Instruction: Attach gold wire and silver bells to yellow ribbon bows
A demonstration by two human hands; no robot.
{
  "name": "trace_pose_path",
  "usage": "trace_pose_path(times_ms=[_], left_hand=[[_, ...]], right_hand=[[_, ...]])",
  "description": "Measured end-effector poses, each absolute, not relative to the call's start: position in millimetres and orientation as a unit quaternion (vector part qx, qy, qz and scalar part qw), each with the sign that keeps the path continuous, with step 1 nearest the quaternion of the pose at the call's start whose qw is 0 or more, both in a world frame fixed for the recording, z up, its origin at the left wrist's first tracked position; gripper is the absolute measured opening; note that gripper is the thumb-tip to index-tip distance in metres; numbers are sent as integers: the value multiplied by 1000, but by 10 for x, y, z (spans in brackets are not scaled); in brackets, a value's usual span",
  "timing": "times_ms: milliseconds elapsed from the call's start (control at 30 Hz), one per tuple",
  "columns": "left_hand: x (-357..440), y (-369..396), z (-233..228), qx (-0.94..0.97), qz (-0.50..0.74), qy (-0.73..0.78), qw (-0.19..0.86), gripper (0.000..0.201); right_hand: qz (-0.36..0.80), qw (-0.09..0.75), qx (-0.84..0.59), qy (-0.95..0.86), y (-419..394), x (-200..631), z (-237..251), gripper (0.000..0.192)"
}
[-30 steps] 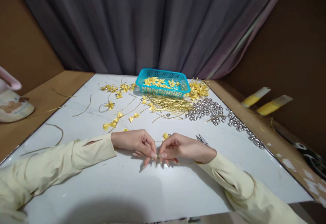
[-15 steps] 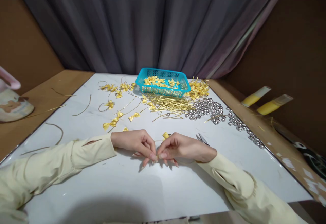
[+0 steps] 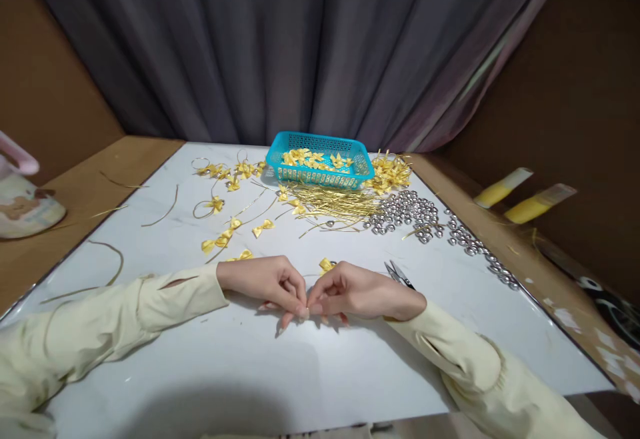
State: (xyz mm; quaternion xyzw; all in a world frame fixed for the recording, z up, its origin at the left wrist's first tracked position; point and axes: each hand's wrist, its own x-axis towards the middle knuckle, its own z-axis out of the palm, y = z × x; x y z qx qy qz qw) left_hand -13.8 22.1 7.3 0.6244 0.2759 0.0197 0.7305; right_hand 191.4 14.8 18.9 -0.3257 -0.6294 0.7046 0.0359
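Observation:
Above the front half of the white table, my left hand (image 3: 280, 284) and my right hand (image 3: 345, 289) meet, thumbs and forefingers pinched tip to tip. Whatever sits between the fingertips is too small to make out. Just behind the right hand shows a yellow ribbon bow (image 3: 327, 265), partly covered by the fingers. Another yellow bow (image 3: 245, 255) lies behind the left wrist. Scissors (image 3: 397, 272) with dark handles rest beyond my right wrist, which partly hides them.
A turquoise basket (image 3: 320, 179) of yellow bows stands at the back. Near it are gold cords (image 3: 335, 200), silver beads (image 3: 407, 209) and a pile of yellow bows (image 3: 390, 174). Loose cords lie left, beside a mug (image 3: 30, 209). Two yellow-filled tubes (image 3: 540, 204) are at right.
My hands have drawn slightly closer, so the pinched fingertips now touch. More of the bow behind my left wrist shows. The table items have not moved.

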Motion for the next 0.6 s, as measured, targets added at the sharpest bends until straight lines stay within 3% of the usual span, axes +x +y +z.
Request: trace_pose_path(times_ms=[600], left_hand=[[-152, 263, 49, 577, -4, 268, 771, 26]], right_hand=[[691, 36, -332, -641, 151, 1914, 183, 17]])
